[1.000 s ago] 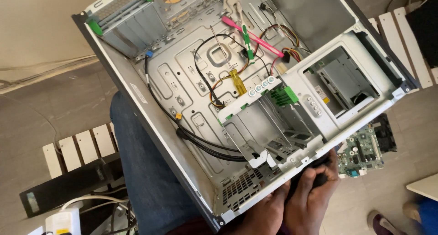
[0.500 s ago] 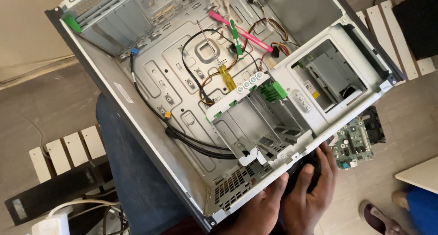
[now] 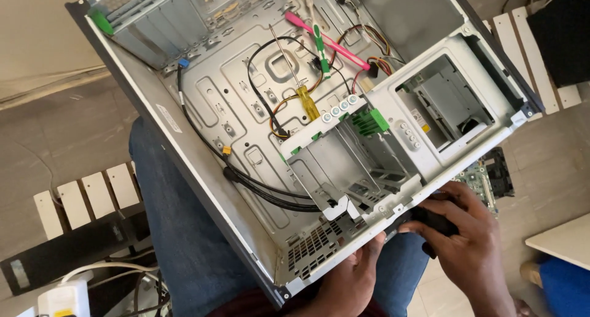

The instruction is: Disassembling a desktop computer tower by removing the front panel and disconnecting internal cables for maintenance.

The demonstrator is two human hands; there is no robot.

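An opened grey desktop computer case (image 3: 203, 194) rests tilted on my lap, its inside facing up. My left hand (image 3: 350, 277) grips the case's lower front edge from underneath. My right hand (image 3: 470, 243) holds a black part (image 3: 430, 221) against the front edge of the case, fingers curled over it. Inside lie a yellow-handled screwdriver (image 3: 301, 86), a green-handled tool (image 3: 318, 37) and a pink-handled tool (image 3: 326, 40). Black cables (image 3: 258, 185) run along the case floor beside a metal drive cage (image 3: 344, 169) with green clips (image 3: 369, 120).
A green circuit board (image 3: 482, 182) lies on the floor under the case's right side. White slatted benches (image 3: 86, 197) stand at left and top right (image 3: 522, 40). A black box (image 3: 61, 252) and white power strip (image 3: 61, 295) are lower left. A white tabletop corner (image 3: 562, 240) is at right.
The view has shifted slightly, so the case sits a little more to the right. My right hand has moved further onto the black part at the case's front edge.
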